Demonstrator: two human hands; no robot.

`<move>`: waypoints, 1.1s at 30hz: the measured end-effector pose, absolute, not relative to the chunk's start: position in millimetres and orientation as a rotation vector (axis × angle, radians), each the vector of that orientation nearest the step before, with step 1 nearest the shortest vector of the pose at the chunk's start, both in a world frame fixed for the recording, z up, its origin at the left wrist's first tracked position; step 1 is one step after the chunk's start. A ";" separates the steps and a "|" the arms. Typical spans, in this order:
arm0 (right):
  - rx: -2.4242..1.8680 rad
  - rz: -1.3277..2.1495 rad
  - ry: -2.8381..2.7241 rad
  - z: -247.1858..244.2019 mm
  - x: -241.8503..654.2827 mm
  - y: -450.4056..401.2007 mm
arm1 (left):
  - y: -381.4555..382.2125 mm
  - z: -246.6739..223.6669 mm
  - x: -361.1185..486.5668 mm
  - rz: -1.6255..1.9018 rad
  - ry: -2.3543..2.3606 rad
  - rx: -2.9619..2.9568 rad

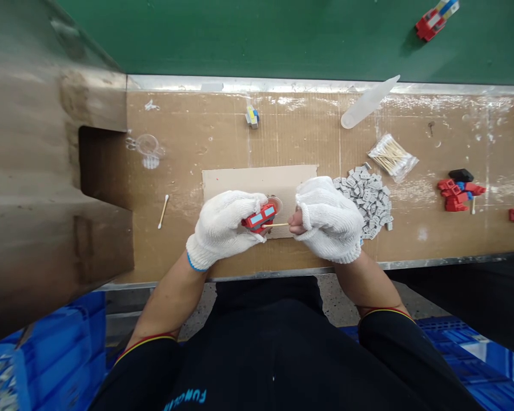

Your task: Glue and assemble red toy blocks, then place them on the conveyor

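Observation:
My left hand [229, 225], in a white knit glove, is closed around a red toy part [260, 218] with two pale blue rectangles on it. In my gloved right hand [328, 221], bare fingertips pinch a cotton swab [278, 225]. The swab's far end meets the lower edge of the toy part; its tip is hidden there. Behind the toy part shows a small clear round dish [276, 204], partly covered. Beneath both hands lies a flat cardboard sheet [257, 175]. Right beside my right hand is a heap of small grey plastic pieces [368, 200].
A bag of cotton swabs [393, 157] and a translucent bottle [368, 103] lie at the back right. Red toy pieces [456, 194] sit farther right. A loose swab [163, 212] lies left, near a metal housing [98, 228]. Behind runs a green surface [257, 37] carrying another toy [432, 23].

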State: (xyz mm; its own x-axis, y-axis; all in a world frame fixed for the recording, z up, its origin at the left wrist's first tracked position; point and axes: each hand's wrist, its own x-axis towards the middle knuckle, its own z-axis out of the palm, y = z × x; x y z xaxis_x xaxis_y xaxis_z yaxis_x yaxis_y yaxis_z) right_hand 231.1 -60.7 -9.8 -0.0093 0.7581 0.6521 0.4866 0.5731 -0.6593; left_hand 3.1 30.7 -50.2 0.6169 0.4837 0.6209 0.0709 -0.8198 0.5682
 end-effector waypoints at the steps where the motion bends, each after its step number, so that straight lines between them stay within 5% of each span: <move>1: -1.049 0.296 -1.655 -10.4 230.9 -60.9 | 30.5 -50.4 2.4 1.088 0.457 2.358; 27: -1.031 0.323 -1.594 -7.7 247.2 -60.5 | 30.9 -43.3 2.7 1.128 0.473 2.284; 33: -1.228 0.229 -2.028 -6.3 264.2 -51.7 | 38.2 -35.7 -4.6 1.162 0.618 2.192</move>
